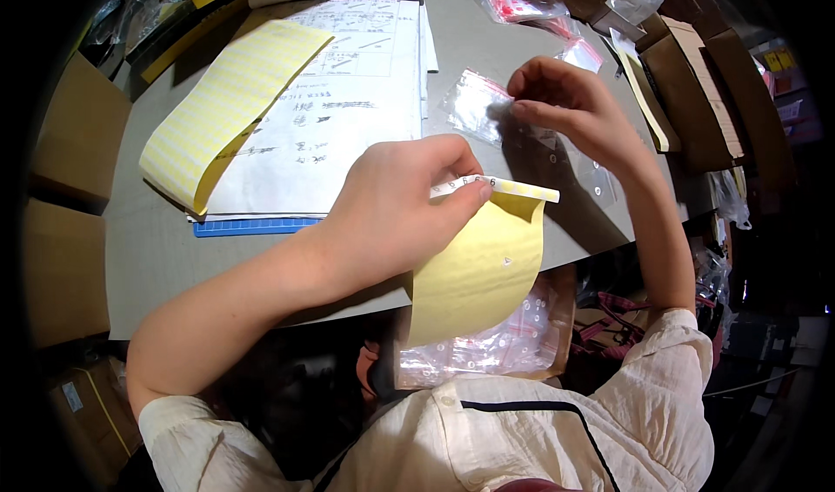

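My left hand (pixel 417 192) pinches the folded top edge of a strip of yellow-backed stickers (pixel 478 270) between thumb and fingers. Small printed white labels show along the fold, and the strip hangs down past the table edge. My right hand (pixel 570 109) is raised over the table with its fingers curled and the thumb close to the index finger. Whatever they hold, if anything, is too small to make out. Just beside its fingertips lie clear zip bags (pixel 474 100). More clear bags with small round stickers (pixel 591 174) lie beneath that wrist.
A second yellow sticker strip (pixel 230 100) curls over handwritten papers (pixel 348 135) on a blue-edged board (pixel 252 227). An open carton of clear zip bags (pixel 487 353) sits below the table edge, against my shirt. Cardboard boxes (pixel 74 135) stand left; an open carton (pixel 696 83) stands right.
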Tool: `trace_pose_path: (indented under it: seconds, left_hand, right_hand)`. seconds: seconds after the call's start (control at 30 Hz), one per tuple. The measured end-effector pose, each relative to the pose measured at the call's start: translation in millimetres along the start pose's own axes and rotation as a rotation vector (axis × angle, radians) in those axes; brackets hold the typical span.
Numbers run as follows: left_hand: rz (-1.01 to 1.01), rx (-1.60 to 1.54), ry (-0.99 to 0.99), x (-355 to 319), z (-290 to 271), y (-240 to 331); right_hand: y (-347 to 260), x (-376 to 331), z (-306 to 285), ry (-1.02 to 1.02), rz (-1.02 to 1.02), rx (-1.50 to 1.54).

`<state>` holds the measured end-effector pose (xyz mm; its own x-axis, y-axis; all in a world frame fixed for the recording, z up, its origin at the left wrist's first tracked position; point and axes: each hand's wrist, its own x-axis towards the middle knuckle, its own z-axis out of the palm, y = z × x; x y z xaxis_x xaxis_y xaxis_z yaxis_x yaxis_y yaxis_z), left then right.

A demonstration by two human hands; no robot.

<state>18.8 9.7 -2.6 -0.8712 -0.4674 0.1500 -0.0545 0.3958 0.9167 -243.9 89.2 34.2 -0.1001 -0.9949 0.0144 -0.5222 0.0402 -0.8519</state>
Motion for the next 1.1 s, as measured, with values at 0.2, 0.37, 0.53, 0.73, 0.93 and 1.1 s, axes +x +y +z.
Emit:
trace_pose_path:
  seconds: [0.2, 0.37, 0.53, 0.73, 0.93, 1.1]
  left_hand:
    - [-0.013, -0.017, -0.011, -2, 0, 0]
    - [0.035, 0.021, 0.01, -2, 1, -1]
    - [0.022, 0.038, 0.009, -3, 0, 0]
    - [0.047, -0.005, 0.004, -3, 3, -5]
    - [-0.116, -0.289, -0.081, 2, -7, 1]
    - [-0.138, -0.169, -0.064, -2, -2, 3]
  right_hand:
    - [4, -1, 21, 0.13, -0.169, -0.506]
    - [6, 7, 2, 0.08, 0.064, -0.507]
    - [-2, -2, -26, 0.08, 0.192, -0.42]
    - [-49, -59, 29, -0.144, 0.056, -0.004]
    - [-44, -82, 30, 0.071, 0.07, 0.006]
    - [-42, -82, 30, 0.029, -0.016, -0.118]
